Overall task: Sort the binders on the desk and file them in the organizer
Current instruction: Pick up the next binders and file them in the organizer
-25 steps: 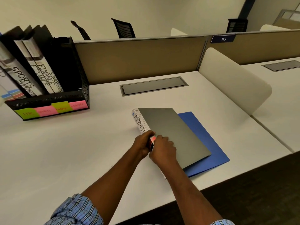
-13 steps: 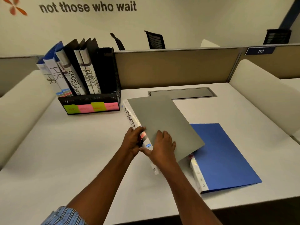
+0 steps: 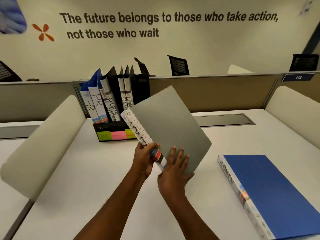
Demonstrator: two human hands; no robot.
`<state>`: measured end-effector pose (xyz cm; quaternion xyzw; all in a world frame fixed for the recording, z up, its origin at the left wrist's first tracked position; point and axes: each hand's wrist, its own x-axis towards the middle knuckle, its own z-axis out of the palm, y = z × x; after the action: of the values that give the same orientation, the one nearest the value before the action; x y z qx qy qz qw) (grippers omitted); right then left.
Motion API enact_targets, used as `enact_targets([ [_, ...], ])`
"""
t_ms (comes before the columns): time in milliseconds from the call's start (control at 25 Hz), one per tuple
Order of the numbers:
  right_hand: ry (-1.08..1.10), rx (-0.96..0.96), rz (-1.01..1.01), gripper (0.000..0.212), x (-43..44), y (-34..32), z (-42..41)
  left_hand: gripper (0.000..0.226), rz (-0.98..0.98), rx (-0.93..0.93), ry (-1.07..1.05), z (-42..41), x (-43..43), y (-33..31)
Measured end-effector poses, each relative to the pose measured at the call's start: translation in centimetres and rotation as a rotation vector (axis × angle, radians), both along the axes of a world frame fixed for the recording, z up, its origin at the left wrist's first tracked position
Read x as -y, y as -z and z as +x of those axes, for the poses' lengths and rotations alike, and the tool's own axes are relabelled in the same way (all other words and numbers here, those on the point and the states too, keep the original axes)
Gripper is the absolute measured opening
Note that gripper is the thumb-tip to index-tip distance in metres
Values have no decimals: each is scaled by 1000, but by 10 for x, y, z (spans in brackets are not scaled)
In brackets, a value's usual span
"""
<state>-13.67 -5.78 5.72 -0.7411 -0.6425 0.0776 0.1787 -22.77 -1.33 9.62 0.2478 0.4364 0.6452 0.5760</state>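
Both hands are on the grey binder point(image 3: 169, 129), which is up off the white desk point(image 3: 86, 187) and tilted, with its top corner leaning away and its spine turned left. The left hand point(image 3: 143, 160) is clamped round the lower spine, thumb over the lined white label just below the handwritten "ADMI". The right hand point(image 3: 174, 172) lies flat on the smooth matte cover near its bottom corner, fingers straight and spread. Both forearms reach up from the bottom edge and meet at that corner. Right behind the binder stands the black mesh organizer point(image 3: 110, 129), with green and pink tabs on its front lip; its right end is hidden. Slim binders marked HR, SPORTS and FINA lean inside it. Well apart on the right, a glossy blue binder point(image 3: 277, 191) lies flat with its ADMIN spine facing left.
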Motion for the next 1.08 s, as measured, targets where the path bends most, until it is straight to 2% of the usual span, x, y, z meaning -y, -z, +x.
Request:
enact_targets([
  [80,10,-59,107,105,-12,-6,-26,36,83,-28,4,-23,-5,-17],
  [200,-12,-239,404,95,-35,-23,-58,35,220,-174,32,-53,-11,-48],
  [320,-114,-420,607,79,-58,-33,-80,48,302,-319,97,-83,-14,-78],
  [400,-158,-519,679,76,-73,-41,-91,68,336,-240,288,-110,-18,-103],
  [480,-201,-582,718,78,-94,-49,-98,88,406,-52,530,-138,-28,-133],
  [560,-271,-609,742,79,-114,-53,-103,83,457,73,557,-161,-45,-166],
  [600,-312,-615,750,79,-124,-54,-105,86,459,69,523,-169,-56,-181],
  [680,-388,-611,757,81,-144,-55,-108,82,453,-124,472,-180,-73,-213],
  [760,-446,-591,773,82,-169,-51,-109,73,362,-515,420,-184,-90,-241],
  [880,-499,-587,779,80,-206,-43,-114,89,98,-1026,264,-175,-110,-270],
  [960,-515,-583,785,79,-226,-37,-117,72,3,-1211,110,-162,-123,-277],
  [1080,-551,-592,786,73,-250,-30,-118,63,-29,-1334,62,-152,-140,-276],
])
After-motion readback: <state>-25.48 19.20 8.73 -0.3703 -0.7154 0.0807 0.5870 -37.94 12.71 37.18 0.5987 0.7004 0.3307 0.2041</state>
